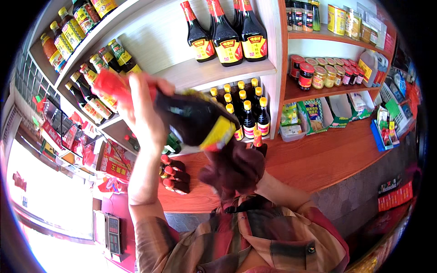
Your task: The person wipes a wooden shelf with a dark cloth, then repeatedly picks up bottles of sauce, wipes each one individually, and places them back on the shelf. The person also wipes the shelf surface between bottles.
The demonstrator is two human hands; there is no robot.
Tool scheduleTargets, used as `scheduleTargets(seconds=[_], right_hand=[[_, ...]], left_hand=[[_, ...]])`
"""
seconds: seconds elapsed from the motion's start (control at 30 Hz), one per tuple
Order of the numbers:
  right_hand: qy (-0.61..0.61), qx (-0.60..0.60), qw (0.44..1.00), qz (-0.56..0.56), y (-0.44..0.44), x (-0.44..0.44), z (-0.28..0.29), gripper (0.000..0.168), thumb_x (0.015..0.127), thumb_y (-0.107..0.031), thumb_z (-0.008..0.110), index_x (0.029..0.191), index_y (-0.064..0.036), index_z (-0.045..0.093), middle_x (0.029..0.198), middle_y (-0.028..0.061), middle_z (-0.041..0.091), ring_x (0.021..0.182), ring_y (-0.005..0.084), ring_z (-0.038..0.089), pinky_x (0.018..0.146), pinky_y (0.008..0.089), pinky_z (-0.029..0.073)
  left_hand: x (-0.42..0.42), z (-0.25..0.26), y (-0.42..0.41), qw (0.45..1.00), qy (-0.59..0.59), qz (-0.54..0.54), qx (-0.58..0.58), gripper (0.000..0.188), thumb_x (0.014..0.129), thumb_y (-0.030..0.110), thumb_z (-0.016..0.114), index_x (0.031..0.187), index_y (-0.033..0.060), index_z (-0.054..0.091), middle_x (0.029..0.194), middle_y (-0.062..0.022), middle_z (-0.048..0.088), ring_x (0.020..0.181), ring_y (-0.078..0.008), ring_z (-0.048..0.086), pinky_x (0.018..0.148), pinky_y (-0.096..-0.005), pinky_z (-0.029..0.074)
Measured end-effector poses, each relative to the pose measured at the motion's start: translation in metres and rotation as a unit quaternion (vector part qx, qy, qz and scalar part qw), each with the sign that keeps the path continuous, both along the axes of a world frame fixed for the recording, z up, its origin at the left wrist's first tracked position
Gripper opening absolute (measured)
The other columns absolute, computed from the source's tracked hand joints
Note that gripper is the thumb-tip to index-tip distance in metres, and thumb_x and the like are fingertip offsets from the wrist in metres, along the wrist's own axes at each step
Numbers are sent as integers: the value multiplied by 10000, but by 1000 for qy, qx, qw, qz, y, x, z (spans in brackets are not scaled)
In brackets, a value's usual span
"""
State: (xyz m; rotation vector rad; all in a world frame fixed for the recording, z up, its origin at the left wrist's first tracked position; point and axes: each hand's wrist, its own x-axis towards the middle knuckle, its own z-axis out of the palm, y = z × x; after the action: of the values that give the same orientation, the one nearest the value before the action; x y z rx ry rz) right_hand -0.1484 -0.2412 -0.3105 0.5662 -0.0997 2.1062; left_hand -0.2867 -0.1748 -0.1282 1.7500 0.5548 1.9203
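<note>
Tilted in front of me is a dark glass sauce bottle [194, 117] with a red neck wrap and a yellow label. My left hand [143, 109] grips it around the neck, at the upper left. A dark maroon cloth [235, 167] lies against the bottle's base. My right hand [251, 170] is mostly hidden in that cloth, which it holds against the base; its fingers cannot be made out. Similar large bottles [227, 44] with red necks stand on the shelf above.
Yellow-capped bottles [249, 116] fill the lower shelf. Red-capped bottles [175, 177] stand on the wooden counter [307, 157] near my left forearm. Jars [319, 76] line the right shelf, above a plastic bin of packets [293, 129]. A blue basket [380, 136] sits at the counter's right end.
</note>
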Motion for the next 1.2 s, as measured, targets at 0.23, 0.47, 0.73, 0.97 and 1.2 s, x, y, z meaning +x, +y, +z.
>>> scheduleTargets(seconds=[0.23,0.47,0.73,0.97,1.2], right_hand=[[-319,51,890,-321,-44,42,-6,341,1027,-374,461,1166,-75,548,968,82,630,749,128,592,666,252,489],[-379,-116,784,-478,-58,77,-124,228,1030,-254,473,1088,-55,568,927,39,629,719,110,561,653,230,491],[-243,-92,818,-514,-94,99,-169,362,1042,-250,465,1288,2,549,1018,74,669,861,142,632,791,264,523],[-746,-118,204,-623,-81,78,-108,394,1038,-258,459,1284,32,560,1075,132,682,866,198,662,793,280,534],[-722,-28,325,-610,-47,110,-129,386,1032,-293,439,1135,46,593,985,140,681,794,230,664,698,297,543]], left_hand=[[1,67,125,996,18,77,40,411,864,403,764,758,31,624,654,-28,641,587,-78,546,592,-236,430],[36,75,234,982,10,189,0,434,778,396,803,741,-11,657,634,-96,657,601,-168,622,632,-381,507],[71,42,298,961,34,259,-92,534,684,527,830,808,18,723,788,-158,725,757,-289,708,749,-412,533],[50,28,309,992,65,38,-106,773,660,558,862,1131,-23,663,891,-111,692,884,-217,679,777,-380,533],[11,-47,244,926,257,-121,-250,1207,656,68,911,1519,63,68,1289,-122,534,1143,-213,583,994,-357,500]])
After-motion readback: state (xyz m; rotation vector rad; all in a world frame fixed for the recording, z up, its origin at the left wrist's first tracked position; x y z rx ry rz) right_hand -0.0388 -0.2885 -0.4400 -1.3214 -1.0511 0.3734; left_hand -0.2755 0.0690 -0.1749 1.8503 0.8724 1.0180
